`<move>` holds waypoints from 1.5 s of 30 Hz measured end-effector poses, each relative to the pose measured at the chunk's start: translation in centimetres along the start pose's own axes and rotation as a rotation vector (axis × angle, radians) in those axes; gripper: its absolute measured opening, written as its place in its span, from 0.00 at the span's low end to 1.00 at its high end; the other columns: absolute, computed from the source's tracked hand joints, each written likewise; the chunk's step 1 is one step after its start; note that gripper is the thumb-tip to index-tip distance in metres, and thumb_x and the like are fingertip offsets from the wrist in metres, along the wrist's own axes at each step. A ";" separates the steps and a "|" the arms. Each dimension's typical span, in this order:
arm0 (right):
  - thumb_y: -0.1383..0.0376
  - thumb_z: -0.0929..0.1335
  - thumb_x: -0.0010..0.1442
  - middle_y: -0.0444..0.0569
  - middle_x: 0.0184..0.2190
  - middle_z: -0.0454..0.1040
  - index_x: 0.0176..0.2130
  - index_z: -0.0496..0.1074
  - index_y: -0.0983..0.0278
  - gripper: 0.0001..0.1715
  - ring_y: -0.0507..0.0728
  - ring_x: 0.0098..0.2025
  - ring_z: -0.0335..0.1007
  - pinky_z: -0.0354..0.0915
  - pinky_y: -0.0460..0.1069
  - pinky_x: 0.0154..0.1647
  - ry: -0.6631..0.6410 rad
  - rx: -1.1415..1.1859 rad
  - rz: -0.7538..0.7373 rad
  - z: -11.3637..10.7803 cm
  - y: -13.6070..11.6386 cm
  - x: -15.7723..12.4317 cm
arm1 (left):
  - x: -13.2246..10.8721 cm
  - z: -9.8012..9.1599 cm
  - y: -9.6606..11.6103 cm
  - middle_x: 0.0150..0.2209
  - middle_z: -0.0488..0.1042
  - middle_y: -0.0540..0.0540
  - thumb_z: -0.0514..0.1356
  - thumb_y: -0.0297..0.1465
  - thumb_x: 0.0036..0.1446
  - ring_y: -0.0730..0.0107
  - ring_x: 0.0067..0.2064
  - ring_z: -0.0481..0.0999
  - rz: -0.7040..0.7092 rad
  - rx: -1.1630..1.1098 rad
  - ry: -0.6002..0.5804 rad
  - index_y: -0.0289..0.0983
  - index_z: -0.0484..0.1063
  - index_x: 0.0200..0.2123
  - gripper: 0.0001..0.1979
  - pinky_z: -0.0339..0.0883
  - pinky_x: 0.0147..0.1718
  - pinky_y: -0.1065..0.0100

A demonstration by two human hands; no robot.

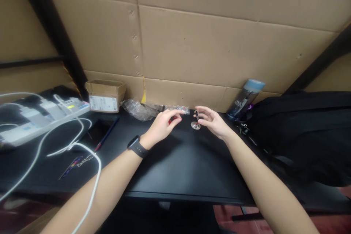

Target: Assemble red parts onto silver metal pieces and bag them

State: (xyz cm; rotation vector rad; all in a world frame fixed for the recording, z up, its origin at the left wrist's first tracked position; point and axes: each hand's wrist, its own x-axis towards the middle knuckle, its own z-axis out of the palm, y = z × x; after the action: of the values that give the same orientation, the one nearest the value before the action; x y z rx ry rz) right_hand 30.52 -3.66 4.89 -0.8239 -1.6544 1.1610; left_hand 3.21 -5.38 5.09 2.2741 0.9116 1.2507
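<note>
Disc-base pc (195,125) in R hand (213,121)

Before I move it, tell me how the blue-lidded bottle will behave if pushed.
The bottle would likely tip if pushed near its blue lid, being tall and narrow. Once down, it could roll on its rounded side, though the black bag beside it might block that. Its smooth-looking surface may be slippery.

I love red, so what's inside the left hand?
A small red thing peeks out from the left hand. The fingers cover the rest, so I can't tell its whole shape or what it is.
</note>
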 end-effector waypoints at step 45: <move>0.62 0.81 0.49 0.52 0.50 0.77 0.52 0.76 0.58 0.31 0.61 0.52 0.77 0.75 0.56 0.54 -0.053 0.010 -0.112 5.4 -1.6 -1.2 | -0.9 1.1 1.6 0.41 0.84 0.49 0.66 0.32 0.62 0.66 0.41 0.83 0.057 -0.005 0.113 0.43 0.83 0.40 0.05 0.74 0.45 0.67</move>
State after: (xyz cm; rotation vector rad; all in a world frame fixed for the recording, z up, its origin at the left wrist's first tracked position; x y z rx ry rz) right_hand 25.84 -7.00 5.33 -0.6897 -1.7143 1.1208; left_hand 4.39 -7.20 4.95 2.2591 0.8871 1.4169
